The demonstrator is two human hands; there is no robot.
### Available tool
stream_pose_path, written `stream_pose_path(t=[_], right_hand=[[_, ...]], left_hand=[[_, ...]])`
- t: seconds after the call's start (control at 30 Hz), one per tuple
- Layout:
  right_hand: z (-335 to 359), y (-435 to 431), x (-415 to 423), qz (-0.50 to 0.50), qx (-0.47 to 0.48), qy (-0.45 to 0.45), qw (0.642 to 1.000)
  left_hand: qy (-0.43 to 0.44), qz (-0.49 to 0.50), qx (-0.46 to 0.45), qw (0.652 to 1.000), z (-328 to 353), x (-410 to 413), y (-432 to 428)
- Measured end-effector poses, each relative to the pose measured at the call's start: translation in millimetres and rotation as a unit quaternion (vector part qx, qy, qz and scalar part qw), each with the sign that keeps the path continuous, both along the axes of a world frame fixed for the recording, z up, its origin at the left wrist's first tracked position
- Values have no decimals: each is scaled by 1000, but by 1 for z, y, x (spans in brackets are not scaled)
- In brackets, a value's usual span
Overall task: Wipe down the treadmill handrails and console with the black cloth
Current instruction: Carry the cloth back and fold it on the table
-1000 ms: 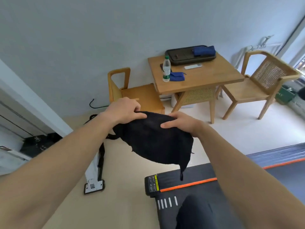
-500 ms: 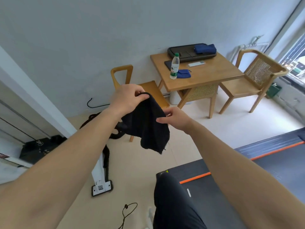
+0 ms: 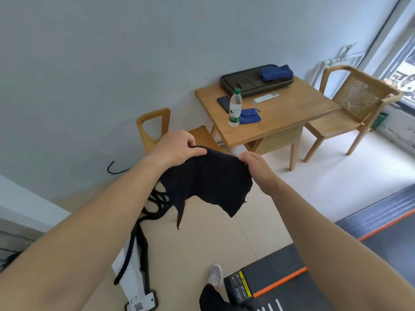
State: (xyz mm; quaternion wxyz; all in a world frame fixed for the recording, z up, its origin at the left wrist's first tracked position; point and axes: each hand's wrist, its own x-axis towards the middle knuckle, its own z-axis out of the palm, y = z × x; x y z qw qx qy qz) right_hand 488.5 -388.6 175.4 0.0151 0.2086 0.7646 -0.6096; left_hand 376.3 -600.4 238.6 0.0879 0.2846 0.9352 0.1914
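The black cloth (image 3: 208,182) hangs spread out in the air in front of me, its ragged lower edge dangling. My left hand (image 3: 177,147) pinches its upper left corner. My right hand (image 3: 256,164) pinches its upper right corner. The treadmill deck (image 3: 276,286), dark with an orange stripe, shows at the bottom right. No handrail or console is in view.
A wooden table (image 3: 278,122) holds a water bottle (image 3: 235,108), a phone, blue pouches and a dark tray. Wooden chairs stand left (image 3: 155,126) and right (image 3: 350,104) of it. A white machine base (image 3: 137,286) with black ropes lies on the floor at left. My shoe (image 3: 215,276) is beside the deck.
The cloth has been pulled open wide between both hands after being bunched half a second ago. My right hand moved to the right. The view shifted, showing my shoe on the floor.
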Motion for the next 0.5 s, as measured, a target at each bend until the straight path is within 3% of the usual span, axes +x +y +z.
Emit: stream_pose_path(t=[0.13,0.3,0.4,0.5], right_hand=[[-13,69,-49,-19,66,-8,998],[-13,140,-95,-107,181,7,978],[-11,179,-112,-162,196,3,967],[-15,218,-127,-227,195,-12,954]], left_hand=[[-117,-89,-71,987,-15,-70,48],[-165,-115,-95,975,-37,-136,105],[-183,-97,-38,978,-47,-166,144],[-223,-50,89,969,-54,-188,192]])
